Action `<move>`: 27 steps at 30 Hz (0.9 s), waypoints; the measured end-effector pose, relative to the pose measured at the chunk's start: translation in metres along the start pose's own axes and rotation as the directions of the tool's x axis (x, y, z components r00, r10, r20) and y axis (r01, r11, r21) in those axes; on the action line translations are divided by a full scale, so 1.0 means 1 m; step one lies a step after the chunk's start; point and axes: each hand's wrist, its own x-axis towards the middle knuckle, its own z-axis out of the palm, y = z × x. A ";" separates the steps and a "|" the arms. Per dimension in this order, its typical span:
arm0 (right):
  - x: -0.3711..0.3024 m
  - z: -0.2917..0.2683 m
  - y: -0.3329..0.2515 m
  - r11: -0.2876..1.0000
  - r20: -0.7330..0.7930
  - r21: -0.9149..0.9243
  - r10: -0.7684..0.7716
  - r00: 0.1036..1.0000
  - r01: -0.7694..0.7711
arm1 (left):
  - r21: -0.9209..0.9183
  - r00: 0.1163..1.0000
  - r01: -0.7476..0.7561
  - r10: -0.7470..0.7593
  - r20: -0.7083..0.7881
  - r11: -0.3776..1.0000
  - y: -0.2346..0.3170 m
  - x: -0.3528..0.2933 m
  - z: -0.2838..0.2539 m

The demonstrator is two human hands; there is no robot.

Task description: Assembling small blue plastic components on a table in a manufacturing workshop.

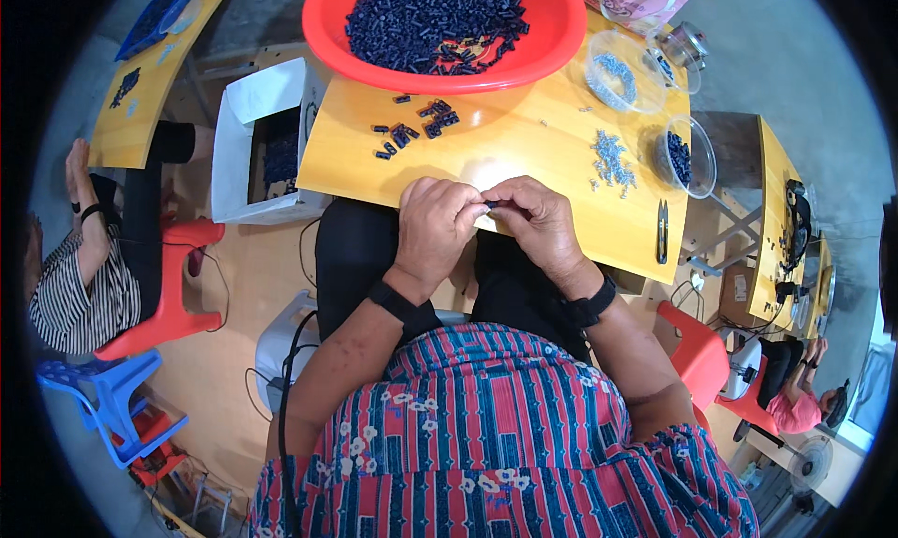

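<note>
At the table's near edge my left hand (434,227) and my right hand (541,222) meet, fingertips pinched together on a small dark plastic piece (491,204). Most of that piece is hidden by the fingers. Past my left hand lies a loose group of dark blue-black pieces (402,136) on the yellow table (505,131). Small silvery metal parts (613,159) are spread beyond my right hand. A pair of dark tweezers (662,231) lies by the table's right edge.
A red basin (318,42) heaped with dark pieces stands at the far edge. Clear tubs (707,154) with small parts line the right side. An open white box (234,154) is left of the table. Other people sit at tables on both sides, near red stools (182,285).
</note>
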 end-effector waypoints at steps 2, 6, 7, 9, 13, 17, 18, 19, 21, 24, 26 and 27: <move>0.001 0.000 -0.001 0.999 -0.016 -0.032 -0.008 1.000 0.007 | 0.002 1.000 -0.006 0.006 0.000 1.000 0.002 0.003 -0.003; 0.000 0.006 0.003 0.990 -0.097 0.108 0.100 0.990 -0.090 | -0.051 0.999 -0.020 0.022 0.035 0.998 -0.001 0.003 -0.004; 0.000 0.005 0.003 0.990 -0.097 0.108 0.100 0.990 -0.089 | -0.051 0.999 -0.020 0.022 0.035 0.999 0.000 0.004 -0.005; 0.000 0.002 0.003 0.998 -0.079 0.045 0.050 0.996 -0.047 | -0.033 0.999 -0.016 0.017 0.047 0.999 0.002 0.005 -0.006; 0.001 0.000 -0.010 0.984 -0.051 -0.153 -0.099 0.994 0.090 | -0.020 0.996 -0.005 0.007 0.093 1.000 0.002 0.006 -0.007; -0.002 0.001 -0.013 0.912 -0.030 -0.340 -0.257 0.966 0.232 | 0.001 0.998 -0.006 0.006 0.063 1.000 0.002 0.006 -0.002; -0.003 0.001 -0.013 0.891 -0.036 -0.371 -0.293 0.955 0.260 | 0.019 0.999 -0.003 0.002 0.052 1.000 0.001 0.006 0.001; -0.004 0.002 -0.015 0.891 -0.030 -0.371 -0.292 0.956 0.260 | 0.017 0.999 0.002 -0.003 0.049 1.000 0.001 0.006 0.001; -0.006 0.002 -0.020 0.863 -0.061 -0.428 -0.324 0.944 0.269 | 0.032 0.999 -0.048 0.047 0.013 0.998 0.002 0.006 0.002; -0.008 0.002 -0.018 0.842 -0.020 -0.430 -0.368 0.929 0.325 | 0.006 0.997 -0.061 0.061 -0.053 0.998 -0.001 0.003 0.006; -0.007 0.002 -0.019 0.848 -0.023 -0.420 -0.365 0.931 0.323 | 0.000 0.996 -0.062 0.062 -0.058 0.998 -0.002 0.003 0.006; -0.006 0.003 -0.019 0.853 -0.031 -0.410 -0.366 0.930 0.322 | -0.003 0.996 -0.068 0.068 -0.064 0.998 -0.002 0.003 0.006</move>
